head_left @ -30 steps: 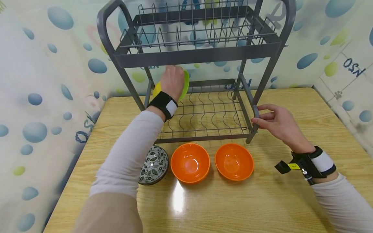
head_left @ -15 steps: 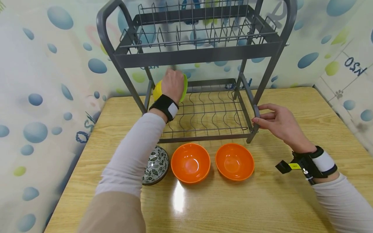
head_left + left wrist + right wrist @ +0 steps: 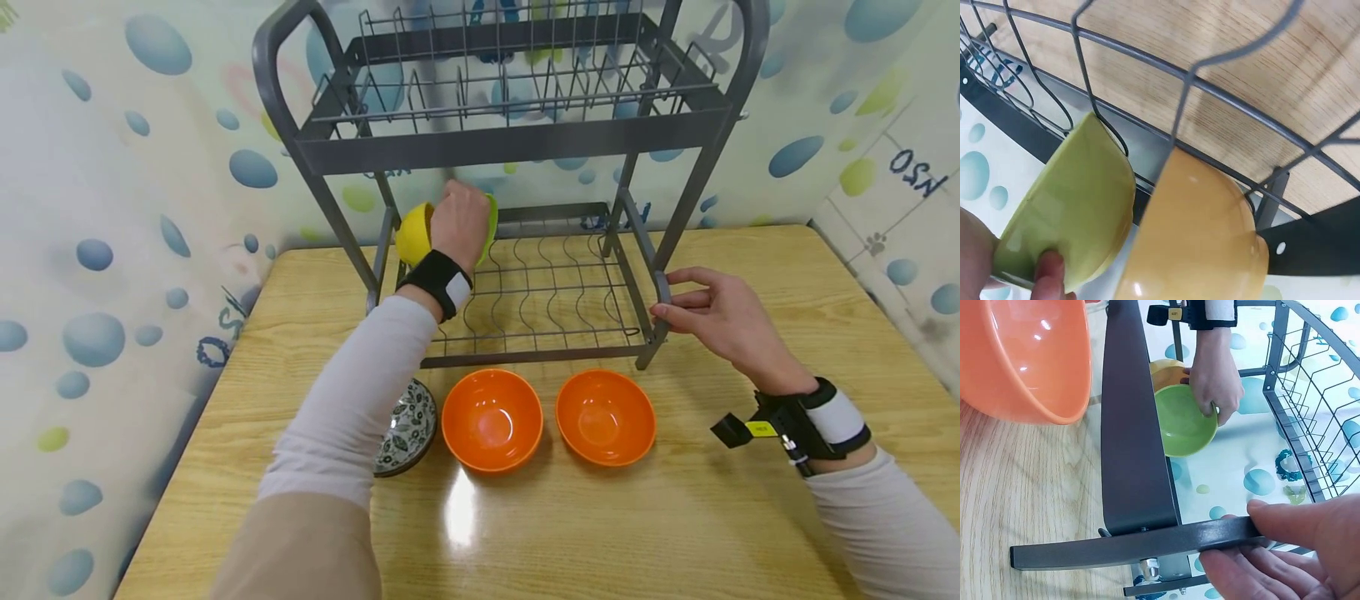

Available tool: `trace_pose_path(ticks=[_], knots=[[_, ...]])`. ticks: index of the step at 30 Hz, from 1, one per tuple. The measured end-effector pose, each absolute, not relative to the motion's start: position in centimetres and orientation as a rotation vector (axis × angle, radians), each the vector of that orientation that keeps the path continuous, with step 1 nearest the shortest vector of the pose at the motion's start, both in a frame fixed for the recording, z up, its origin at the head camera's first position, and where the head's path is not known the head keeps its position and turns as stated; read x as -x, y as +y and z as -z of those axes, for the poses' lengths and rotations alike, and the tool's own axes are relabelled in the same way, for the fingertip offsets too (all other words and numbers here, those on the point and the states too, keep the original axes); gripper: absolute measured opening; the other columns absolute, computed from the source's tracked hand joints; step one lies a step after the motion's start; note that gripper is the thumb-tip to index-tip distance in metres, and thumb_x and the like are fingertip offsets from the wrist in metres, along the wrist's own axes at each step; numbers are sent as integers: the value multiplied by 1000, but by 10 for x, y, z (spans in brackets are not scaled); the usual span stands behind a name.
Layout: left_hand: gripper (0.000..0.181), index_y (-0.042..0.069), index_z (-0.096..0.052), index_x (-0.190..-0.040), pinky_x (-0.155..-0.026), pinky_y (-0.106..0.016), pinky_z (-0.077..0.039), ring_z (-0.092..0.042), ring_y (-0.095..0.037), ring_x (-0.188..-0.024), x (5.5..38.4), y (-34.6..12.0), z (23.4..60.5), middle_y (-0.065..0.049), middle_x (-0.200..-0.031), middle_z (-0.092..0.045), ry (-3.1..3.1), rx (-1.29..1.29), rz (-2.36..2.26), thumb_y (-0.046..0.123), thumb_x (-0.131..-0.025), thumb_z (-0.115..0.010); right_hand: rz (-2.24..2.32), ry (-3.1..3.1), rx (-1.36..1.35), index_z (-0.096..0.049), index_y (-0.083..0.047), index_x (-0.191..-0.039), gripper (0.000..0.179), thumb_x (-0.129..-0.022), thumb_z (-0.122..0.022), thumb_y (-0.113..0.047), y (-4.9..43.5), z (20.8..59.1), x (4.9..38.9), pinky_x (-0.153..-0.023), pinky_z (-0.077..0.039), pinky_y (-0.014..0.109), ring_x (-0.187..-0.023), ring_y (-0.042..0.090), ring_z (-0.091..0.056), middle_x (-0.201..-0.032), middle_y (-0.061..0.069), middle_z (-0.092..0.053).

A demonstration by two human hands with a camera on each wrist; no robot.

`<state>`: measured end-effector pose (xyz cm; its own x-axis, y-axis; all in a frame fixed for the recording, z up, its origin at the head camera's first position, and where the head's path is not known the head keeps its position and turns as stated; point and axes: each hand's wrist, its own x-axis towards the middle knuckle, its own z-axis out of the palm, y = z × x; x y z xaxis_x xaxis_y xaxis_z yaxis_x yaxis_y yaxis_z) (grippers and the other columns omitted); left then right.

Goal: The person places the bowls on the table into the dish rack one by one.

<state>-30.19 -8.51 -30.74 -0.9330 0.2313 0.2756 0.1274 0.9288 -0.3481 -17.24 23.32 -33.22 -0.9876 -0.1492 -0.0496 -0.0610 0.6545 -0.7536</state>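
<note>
My left hand [image 3: 461, 223] grips a green bowl [image 3: 1075, 194] by its rim, over the left end of the grey dish rack's [image 3: 517, 146] lower shelf. Tilted on edge, the bowl has its lower rim right at the shelf wires in the left wrist view. Beside it a yellow bowl [image 3: 1194, 231] stands on its side among the wires, close to the shelf's end bar. At the right side of the rack my right hand [image 3: 716, 321] holds the side frame bar [image 3: 1210, 536] between thumb and fingers.
Two orange bowls [image 3: 492, 421] [image 3: 605, 417] sit upright on the wooden table [image 3: 585, 533] before the rack. Left of them is a dark patterned dish [image 3: 408, 429], partly behind my left sleeve. The upper wire basket [image 3: 510, 108] overhangs the lower shelf. A patterned wall [image 3: 90, 208] stands behind.
My left hand has shifted a little right and towards me with the green bowl, and more of the yellow bowl shows. My right hand keeps its hold on the rack.
</note>
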Motion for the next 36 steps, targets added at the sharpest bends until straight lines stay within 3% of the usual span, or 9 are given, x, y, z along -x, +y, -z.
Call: trace_pose_path(ticks=[11,24,31,36], knots=[[26,-6,-63,-108,-62,-26,-57,-60,-20,-78,297,-74,308,-16,-97,-61,-2821,245,-392,5,-98,-42,1275,2753,168,-46,-9,-138,66,-87,-64,-47,233,333,171,-83,-56,37,-91,21,-71,-112,18,-70],[29,-5,-68,-105,-62,-33,-58,-64,-25,-78,295,-77,305,-21,-101,-61,-2886,138,-155,15,-96,-49,1285,2754,169,-47,-8,-137,63,-88,-64,-43,233,335,172,-82,-57,36,-90,19,-71,-112,19,-70],[41,3,-64,-72,-58,-31,-53,-57,-23,-69,295,-84,303,-10,-75,-60,-2907,140,30,25,-99,-42,1288,2745,172,-45,-6,-138,65,-88,-64,-42,234,336,173,-81,-57,33,-89,19,-71,-113,20,-69],[43,6,-58,-64,-52,-27,-48,-53,-21,-62,293,-85,302,-6,-65,-50,-2901,167,97,23,-98,-40,1292,2746,175,-45,-6,-139,65,-88,-64,-42,234,335,172,-80,-57,31,-89,17,-72,-113,20,-69]])
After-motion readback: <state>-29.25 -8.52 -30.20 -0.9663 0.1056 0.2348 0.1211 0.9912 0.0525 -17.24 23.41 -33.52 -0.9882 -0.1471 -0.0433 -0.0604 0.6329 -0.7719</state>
